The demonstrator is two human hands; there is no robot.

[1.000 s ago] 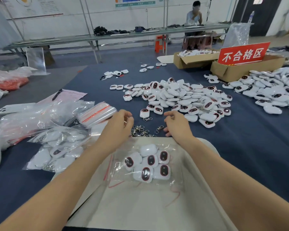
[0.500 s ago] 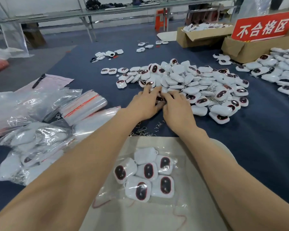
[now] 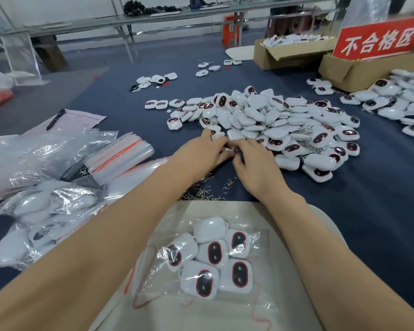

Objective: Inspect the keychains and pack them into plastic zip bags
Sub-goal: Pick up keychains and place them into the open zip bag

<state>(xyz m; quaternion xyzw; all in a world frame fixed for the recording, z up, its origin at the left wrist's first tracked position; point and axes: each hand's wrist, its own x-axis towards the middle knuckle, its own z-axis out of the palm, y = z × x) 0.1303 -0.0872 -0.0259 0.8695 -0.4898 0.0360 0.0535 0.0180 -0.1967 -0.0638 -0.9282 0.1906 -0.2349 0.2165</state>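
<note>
So the big heap of white plastic keychains with dark red-rimmed oval windows (image 3: pixel 273 123) is sitting mid-desk, and both hands are right at its near edge. The left hand (image 3: pixel 198 154) and right hand (image 3: pixel 256 166) are pushed together, knuckles nearly touching, with the fingers of both curled in around one keychain (image 3: pixel 228 149) between them. Only a sliver of it shows, so I can't tell how exactly it's gripped. Just behind the hands, towards the person, a scatter of loose metal rings and clasps (image 3: pixel 208 189) lies on the dark blue cloth desk (image 3: pixel 380 199). Nearer still there's a clear plastic zip bag with a red seal strip (image 3: pixel 153 271) lying flat on a pale beige tray (image 3: pixel 285 306), between the two forearms, with six of the keychains inside, most of them window side up. Off to the left is a stack of empty clear zip bags (image 3: pixel 120 156), and closer in, a bunch of already filled bags (image 3: pixel 41 223) piled loosely. Beyond those is a pink paper sheet (image 3: pixel 81 118) with a black pen (image 3: pixel 55 119) lying on it. Over on the right there's a second heap of keychains (image 3: pixel 397 99) beside brown cardboard boxes (image 3: pixel 285 56), and a red sign with white Chinese lettering (image 3: pixel 378 39) stands at the nearer box. A few stray keychains sit further back on the cloth.
</note>
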